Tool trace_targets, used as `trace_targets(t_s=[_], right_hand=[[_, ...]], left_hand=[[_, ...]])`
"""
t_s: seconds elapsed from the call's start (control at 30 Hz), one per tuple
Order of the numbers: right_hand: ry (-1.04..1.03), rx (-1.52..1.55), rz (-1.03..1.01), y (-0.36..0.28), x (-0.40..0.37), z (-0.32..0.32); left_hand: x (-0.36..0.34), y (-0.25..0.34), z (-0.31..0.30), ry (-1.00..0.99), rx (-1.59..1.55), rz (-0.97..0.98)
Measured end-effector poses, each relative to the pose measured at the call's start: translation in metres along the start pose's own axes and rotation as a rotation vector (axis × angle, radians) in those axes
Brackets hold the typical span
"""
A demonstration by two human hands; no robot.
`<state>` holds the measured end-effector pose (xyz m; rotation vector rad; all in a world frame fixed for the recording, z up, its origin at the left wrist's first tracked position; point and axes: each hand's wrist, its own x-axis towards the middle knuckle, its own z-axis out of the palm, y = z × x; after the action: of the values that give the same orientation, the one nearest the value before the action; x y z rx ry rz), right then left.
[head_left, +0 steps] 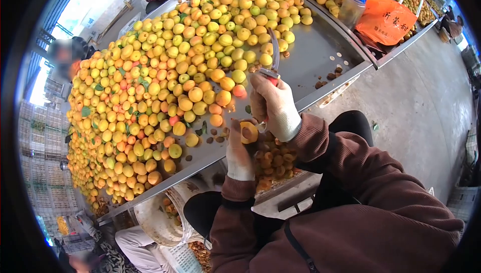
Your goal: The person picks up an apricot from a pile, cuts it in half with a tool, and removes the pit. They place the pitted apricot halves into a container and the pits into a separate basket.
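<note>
with the left hand's [237,155] fingers holding the cut apricot [248,133] and the right hand's [281,110] gripping the curved knife [275,55], point its blade outward.

Single wide-angle head view, from close above, facing forward and down across metal table [323,42]

Grey concrete floor [418,107], bright windows [75,2]
</note>
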<state>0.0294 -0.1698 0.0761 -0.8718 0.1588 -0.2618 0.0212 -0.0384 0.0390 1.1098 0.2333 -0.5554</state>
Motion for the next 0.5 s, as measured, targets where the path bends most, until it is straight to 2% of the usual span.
trace_targets(t_s=[0.07, 0.13, 0.2, 0.23, 0.3, 0.33, 0.4, 0.43, 0.47, 0.5], right_hand=[[-0.004, 0.009, 0.007, 0.000, 0.001, 0.004], [0.129, -0.086, 0.001, -0.004, -0.002, 0.015], [0.122, -0.199, 0.026, -0.005, -0.002, 0.014], [0.108, -0.242, -0.028, 0.003, -0.002, 0.010], [0.038, -0.221, -0.100, 0.014, -0.002, 0.004], [0.015, -0.573, -0.280, 0.030, 0.000, -0.001], [-0.089, -0.532, -0.457, 0.020, -0.016, 0.019], [-0.059, -0.563, -0.411, 0.027, -0.015, 0.016], [-0.022, -0.594, -0.361, 0.032, -0.010, 0.013], [0.107, -0.373, -0.198, 0.031, -0.004, 0.021]], left_hand=[[0.000, -0.007, 0.002, -0.039, -0.005, -0.014], [0.002, -0.013, 0.001, -0.076, -0.011, -0.024], [0.007, -0.020, -0.002, -0.141, 0.006, 0.005], [0.009, -0.024, -0.002, -0.138, -0.002, 0.010], [0.019, -0.031, 0.001, -0.095, -0.292, -0.025], [0.034, -0.049, -0.014, -0.104, -0.298, -0.007], [0.075, -0.093, -0.046, -0.056, 0.586, 0.810], [0.075, -0.084, -0.036, -0.094, 0.564, 0.852], [0.062, -0.068, -0.023, -0.095, 0.522, 0.705], [0.046, -0.054, -0.015, -0.094, 0.487, 0.549]])
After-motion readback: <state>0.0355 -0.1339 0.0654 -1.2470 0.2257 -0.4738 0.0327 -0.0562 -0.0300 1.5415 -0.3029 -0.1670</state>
